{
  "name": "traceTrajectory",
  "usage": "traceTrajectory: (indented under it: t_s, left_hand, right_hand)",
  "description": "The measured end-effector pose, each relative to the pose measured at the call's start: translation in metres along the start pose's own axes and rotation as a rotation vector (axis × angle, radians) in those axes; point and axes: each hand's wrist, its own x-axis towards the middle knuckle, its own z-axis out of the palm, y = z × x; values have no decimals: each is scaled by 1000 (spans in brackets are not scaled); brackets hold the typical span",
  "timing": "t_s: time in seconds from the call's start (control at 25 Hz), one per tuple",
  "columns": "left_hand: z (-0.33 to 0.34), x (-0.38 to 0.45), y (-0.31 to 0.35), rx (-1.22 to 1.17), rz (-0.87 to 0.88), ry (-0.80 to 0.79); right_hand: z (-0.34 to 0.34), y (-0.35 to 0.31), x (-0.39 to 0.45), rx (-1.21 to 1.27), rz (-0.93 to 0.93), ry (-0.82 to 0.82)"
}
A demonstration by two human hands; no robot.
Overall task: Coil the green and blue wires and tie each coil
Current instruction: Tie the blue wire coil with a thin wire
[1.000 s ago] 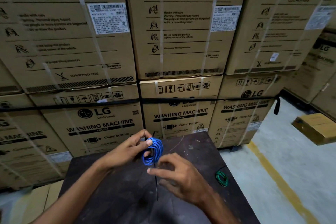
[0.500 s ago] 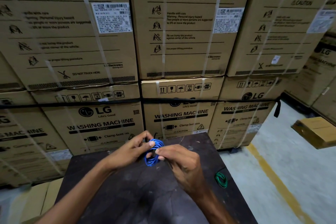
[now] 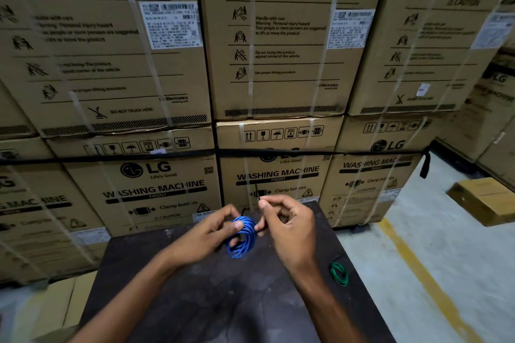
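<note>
Right now, in the head view, the left hand [image 3: 207,231] is pinching the blue coil [image 3: 242,237] near its top, thumb and fingers closed on the bundled loops, and holding it just above the dark table [image 3: 195,301]. The coil is standing roughly on edge, its ring turned partly toward the camera and leaning a little to the right. The right hand [image 3: 287,227] is sitting immediately to the coil's right, fingertips pressed together on what looks like a thin dark tie strand [image 3: 257,189] rising from them; whether they are also touching the loops is unclear. The tying seems to be hinging on that strand crossing the coil's right rim. The green coil [image 3: 339,273] is lying flat near the table's right edge, nearer the right hand, well apart from both.
</note>
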Motion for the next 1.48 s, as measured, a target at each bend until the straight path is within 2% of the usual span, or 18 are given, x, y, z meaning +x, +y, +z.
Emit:
traceTrajectory:
  t_s: [0.2, 0.44, 0.68, 1.12, 1.48]
  left_hand:
    - [2, -2, 3, 0, 1, 5]
    - [5, -4, 2, -33, 25, 30]
    - [2, -7, 7, 1, 68, 52]
    - [3, -7, 13, 10, 73, 22]
    - [5, -9, 22, 161, 116, 17]
  right_hand:
    - [-4, -7, 3, -31, 21, -10]
    - [-17, -9, 0, -357, 90, -125]
    - [-21, -21, -8, -552, -119, -170]
    - [-20, -28, -9, -641, -187, -170]
    - [-16, -23, -5, -659, -178, -170]
